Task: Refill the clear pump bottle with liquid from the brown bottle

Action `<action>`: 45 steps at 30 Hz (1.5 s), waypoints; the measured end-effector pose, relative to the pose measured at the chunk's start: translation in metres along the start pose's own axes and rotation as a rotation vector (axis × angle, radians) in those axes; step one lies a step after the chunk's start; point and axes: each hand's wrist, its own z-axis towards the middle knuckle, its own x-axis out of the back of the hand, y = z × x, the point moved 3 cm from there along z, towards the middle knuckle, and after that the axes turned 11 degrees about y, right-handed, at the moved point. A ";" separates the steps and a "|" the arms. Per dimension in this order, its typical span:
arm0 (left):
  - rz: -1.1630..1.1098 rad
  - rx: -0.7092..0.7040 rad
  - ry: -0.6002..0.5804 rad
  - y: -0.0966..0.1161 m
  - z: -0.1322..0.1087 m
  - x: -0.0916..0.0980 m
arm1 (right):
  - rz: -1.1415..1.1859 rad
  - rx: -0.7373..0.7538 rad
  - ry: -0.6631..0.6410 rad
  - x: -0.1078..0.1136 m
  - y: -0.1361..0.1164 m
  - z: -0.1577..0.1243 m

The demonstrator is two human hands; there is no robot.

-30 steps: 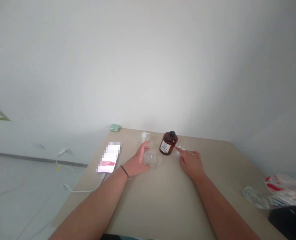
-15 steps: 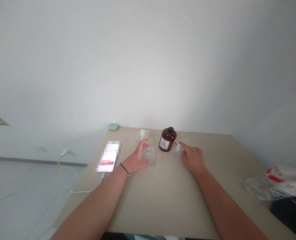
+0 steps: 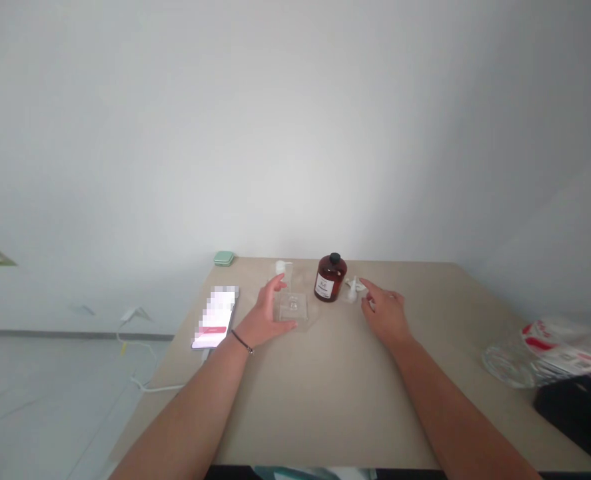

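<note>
My left hand is open, thumb and fingers spread around the left side of a clear square container on the table. I cannot tell whether the thumb touches it. Just behind that hand stands a clear bottle with a white pump top, partly hidden by the fingers. A brown bottle with a black cap and white label stands upright between my hands. My right hand holds nothing, its index finger stretched toward a small white-tipped bottle with a little gap between them.
On the left of the table lies a lit phone with a white cable. A green case sits at the back left corner. At the right edge, a clear plastic bottle with a red-and-white label lies by a black object.
My left fingers have spread away from the clear container, which now sits lower and flatter. My right index finger has drawn off the small white-tipped bottle. The view has shifted slightly.
</note>
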 end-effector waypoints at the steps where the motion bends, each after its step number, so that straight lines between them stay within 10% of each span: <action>1: 0.016 0.007 -0.002 -0.001 0.000 0.000 | 0.037 -0.013 0.030 0.003 -0.003 0.002; 7: 0.020 0.016 -0.014 -0.003 0.002 -0.002 | 0.223 -0.102 0.152 0.031 -0.042 0.046; 14: 0.042 -0.001 -0.025 -0.001 0.001 0.000 | -0.081 -0.082 -0.258 0.024 -0.085 0.115; 27: 0.148 -0.146 -0.043 0.008 0.004 0.002 | -0.118 0.033 -0.219 0.058 -0.105 0.138; 45: 0.214 -0.162 -0.017 0.014 0.011 -0.017 | 0.177 0.013 -0.249 0.131 -0.130 0.039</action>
